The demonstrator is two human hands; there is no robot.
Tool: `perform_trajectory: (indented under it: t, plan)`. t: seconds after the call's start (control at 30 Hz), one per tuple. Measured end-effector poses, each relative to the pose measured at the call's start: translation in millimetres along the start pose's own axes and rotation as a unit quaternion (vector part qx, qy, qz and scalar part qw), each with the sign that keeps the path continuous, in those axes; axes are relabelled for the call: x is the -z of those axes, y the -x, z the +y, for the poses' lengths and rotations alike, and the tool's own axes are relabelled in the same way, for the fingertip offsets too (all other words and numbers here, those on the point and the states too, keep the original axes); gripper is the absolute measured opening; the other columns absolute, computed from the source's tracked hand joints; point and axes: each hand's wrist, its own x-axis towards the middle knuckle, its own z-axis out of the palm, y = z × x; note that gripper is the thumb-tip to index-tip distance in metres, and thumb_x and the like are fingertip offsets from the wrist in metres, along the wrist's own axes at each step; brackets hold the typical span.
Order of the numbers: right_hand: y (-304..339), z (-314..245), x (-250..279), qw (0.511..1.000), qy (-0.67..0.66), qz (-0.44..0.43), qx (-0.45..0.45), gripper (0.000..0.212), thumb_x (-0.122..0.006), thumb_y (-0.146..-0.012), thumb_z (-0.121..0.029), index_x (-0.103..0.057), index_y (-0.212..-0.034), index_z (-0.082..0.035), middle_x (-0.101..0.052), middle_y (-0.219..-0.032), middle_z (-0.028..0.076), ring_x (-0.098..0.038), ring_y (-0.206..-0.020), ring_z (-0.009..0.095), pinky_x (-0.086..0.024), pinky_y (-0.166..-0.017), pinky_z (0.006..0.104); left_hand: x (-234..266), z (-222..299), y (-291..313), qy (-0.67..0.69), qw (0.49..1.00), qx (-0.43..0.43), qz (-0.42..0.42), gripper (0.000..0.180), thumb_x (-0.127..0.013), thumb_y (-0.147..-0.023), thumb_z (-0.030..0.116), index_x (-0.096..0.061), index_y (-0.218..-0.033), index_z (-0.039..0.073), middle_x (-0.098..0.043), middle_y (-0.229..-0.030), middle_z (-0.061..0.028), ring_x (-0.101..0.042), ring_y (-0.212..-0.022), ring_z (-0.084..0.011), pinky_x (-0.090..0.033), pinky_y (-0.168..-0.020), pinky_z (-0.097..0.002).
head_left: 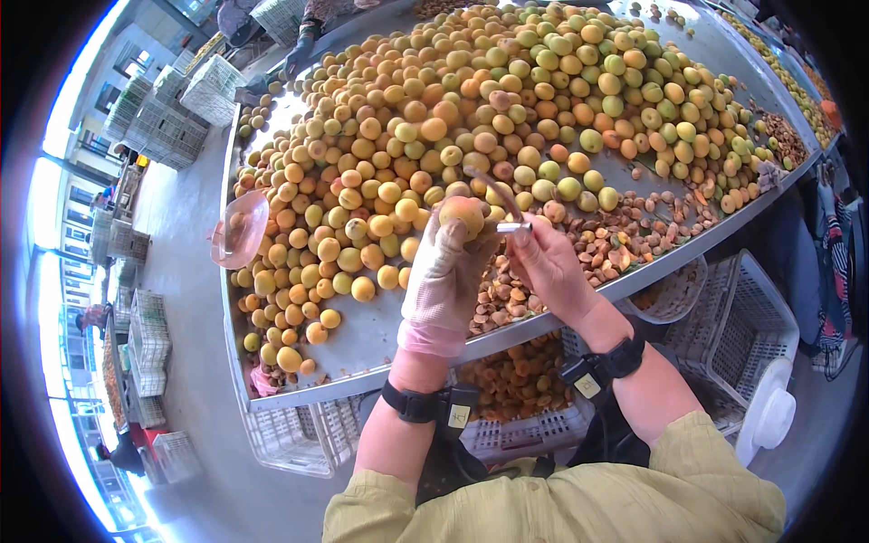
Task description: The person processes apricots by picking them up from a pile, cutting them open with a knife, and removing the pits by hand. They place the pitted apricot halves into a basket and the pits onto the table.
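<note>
My left hand (436,294), in a white and pink glove, is closed around a yellow-orange apricot (463,214) above the table. In my bare right hand (554,273), fingers pinch a small tool (514,227) with a short pale, shiny part beside the apricot. A thin curved brown strip (496,190) rises from it past the fruit; its exact kind is unclear. Beyond both hands spreads a large heap of whole apricots (380,163). Under and right of my right hand lie many brown apricot pits (615,237).
The metal table's raised rim (353,390) runs in front of me. Below it stands a crate of orange apricot pieces (516,380). White crates (738,317) and a white stool (769,412) are at right. A clear pink scoop-like container (241,230) hangs at the left edge.
</note>
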Motion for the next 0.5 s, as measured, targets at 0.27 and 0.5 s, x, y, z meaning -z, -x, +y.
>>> perform_trajectory:
  t: [0.27,0.5]
  plan:
    - [2.1,12.0,-16.4,0.968,0.241,0.047,0.059,0.031,-0.061,-0.098,-0.031,-0.052,-0.090,-0.002,-0.055,-0.065,0.009,-0.052,-0.057,0.020,-0.044,-0.056,0.0321,-0.1,-11.5,-4.2,0.067,0.997,0.004,0.033,0.057,-0.062,-0.094,0.042,-0.046,-0.137,0.007,-0.055,-0.132,-0.0081,-0.052,-0.124,-0.0236,-0.041,-0.110,-0.0416]
    - [3.6,17.5,-16.8,0.970,0.230,0.053,0.055,0.032,-0.059,-0.098,-0.033,-0.052,-0.089,-0.003,-0.054,-0.061,0.011,-0.054,-0.056,0.026,-0.046,-0.056,0.0343,-5.7,-14.2,-4.5,0.082,0.994,0.022,0.076,0.062,-0.061,-0.092,0.047,-0.045,-0.136,0.007,-0.058,-0.127,-0.0092,-0.055,-0.120,-0.0239,-0.042,-0.110,-0.0432]
